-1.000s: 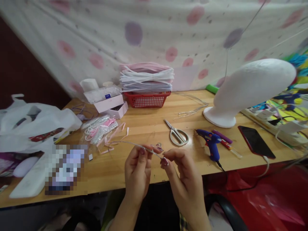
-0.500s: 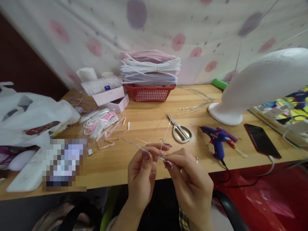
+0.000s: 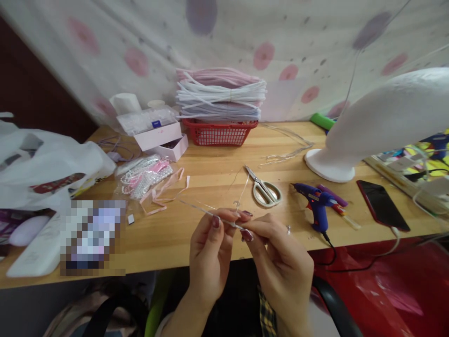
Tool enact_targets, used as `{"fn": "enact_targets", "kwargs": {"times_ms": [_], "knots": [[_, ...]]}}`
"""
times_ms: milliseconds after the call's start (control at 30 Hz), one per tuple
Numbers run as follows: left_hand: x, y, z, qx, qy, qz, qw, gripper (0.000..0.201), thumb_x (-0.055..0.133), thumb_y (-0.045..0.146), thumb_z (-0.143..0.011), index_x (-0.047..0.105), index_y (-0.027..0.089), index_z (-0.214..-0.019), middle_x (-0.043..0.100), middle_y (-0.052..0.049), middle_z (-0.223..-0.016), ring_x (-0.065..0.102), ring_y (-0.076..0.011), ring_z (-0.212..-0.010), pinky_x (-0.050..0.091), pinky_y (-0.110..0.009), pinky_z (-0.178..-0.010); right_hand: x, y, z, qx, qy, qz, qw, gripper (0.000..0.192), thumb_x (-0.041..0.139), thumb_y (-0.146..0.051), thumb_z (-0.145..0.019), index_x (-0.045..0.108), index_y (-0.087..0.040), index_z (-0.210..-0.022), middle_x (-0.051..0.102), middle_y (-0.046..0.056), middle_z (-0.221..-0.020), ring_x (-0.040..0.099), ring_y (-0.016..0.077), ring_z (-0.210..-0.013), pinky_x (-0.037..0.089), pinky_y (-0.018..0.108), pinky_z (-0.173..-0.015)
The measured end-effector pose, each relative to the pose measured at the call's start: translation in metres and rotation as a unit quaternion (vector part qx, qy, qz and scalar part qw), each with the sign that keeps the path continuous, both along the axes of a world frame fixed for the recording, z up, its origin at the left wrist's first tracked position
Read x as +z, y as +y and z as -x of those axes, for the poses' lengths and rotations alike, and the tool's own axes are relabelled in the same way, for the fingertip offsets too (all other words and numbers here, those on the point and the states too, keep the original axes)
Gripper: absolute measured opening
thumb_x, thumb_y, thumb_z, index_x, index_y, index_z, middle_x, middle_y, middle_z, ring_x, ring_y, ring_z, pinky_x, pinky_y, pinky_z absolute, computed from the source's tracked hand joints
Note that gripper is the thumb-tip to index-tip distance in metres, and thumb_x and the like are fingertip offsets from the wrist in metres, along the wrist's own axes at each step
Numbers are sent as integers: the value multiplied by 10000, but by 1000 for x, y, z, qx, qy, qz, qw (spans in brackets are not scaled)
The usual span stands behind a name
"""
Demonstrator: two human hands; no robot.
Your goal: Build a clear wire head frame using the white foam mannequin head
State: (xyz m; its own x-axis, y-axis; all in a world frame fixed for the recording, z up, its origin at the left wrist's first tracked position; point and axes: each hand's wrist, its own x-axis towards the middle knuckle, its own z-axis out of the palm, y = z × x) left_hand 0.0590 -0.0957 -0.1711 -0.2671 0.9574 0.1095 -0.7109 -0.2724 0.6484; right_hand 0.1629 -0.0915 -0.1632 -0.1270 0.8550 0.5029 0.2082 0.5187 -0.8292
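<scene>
Above the table's front edge, my left hand (image 3: pixel 210 257) pinches a thin silvery wire (image 3: pixel 198 207) between thumb and fingers. Its free end slants up to the left. My right hand (image 3: pixel 286 260) is closed on the same wire at its right end, thumb and forefinger pressed together close to the left fingertips. A fine pale thread (image 3: pixel 242 193) runs up from between the hands toward the scissors (image 3: pixel 266 193). Those scissors lie just beyond my fingers with pale handles. The fingers cover the spot where thread and wire meet.
To the right lie a blue glue gun (image 3: pixel 317 206), a phone (image 3: pixel 382 203) and a white foam head (image 3: pixel 382 117). Bundled fuzzy stems (image 3: pixel 220 96) fill a red basket (image 3: pixel 220 135) behind. Bagged beads (image 3: pixel 149 175), pink ribbon (image 3: pixel 163 196) and a plastic bag (image 3: pixel 52 159) occupy the left.
Both hands sit slightly farther right in the view, still pinching the wire close together. The camera view has shifted a little; the table items stay put.
</scene>
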Motion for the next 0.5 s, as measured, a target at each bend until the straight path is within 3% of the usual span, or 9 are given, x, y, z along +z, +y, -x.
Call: {"fn": "enact_targets", "kwargs": {"times_ms": [133,333,500], "knots": [[-2,4,3,50,34,4,998,136,698,336,-876,792,240,-853,750,-21,-998,683,-151,-1021,518,-270,-972,2,0,-2,16,-1,13,1000,230,601,-118,-927,696,-301,-1028,641,-20,-794,586,134,-721,446,276,-627],[-1,-4,7,53,92,13,994,139,670,305,-900,789,254,-850,746,-23,-994,676,-162,-1029,529,-251,-914,5,2,2,19,-10,53,998,104,576,-248,-958,657,-271,-1019,679,6,-879,631,164,-785,500,296,-696],[-5,-11,5,53,132,-4,990,171,616,282,-937,782,263,-903,721,-39,-1045,644,-191,-1087,532,-297,-931,6,1,10,25,10,55,998,89,546,-211,-974,610,-239,-919,651,-16,-847,597,124,-778,470,252,-699]]}}
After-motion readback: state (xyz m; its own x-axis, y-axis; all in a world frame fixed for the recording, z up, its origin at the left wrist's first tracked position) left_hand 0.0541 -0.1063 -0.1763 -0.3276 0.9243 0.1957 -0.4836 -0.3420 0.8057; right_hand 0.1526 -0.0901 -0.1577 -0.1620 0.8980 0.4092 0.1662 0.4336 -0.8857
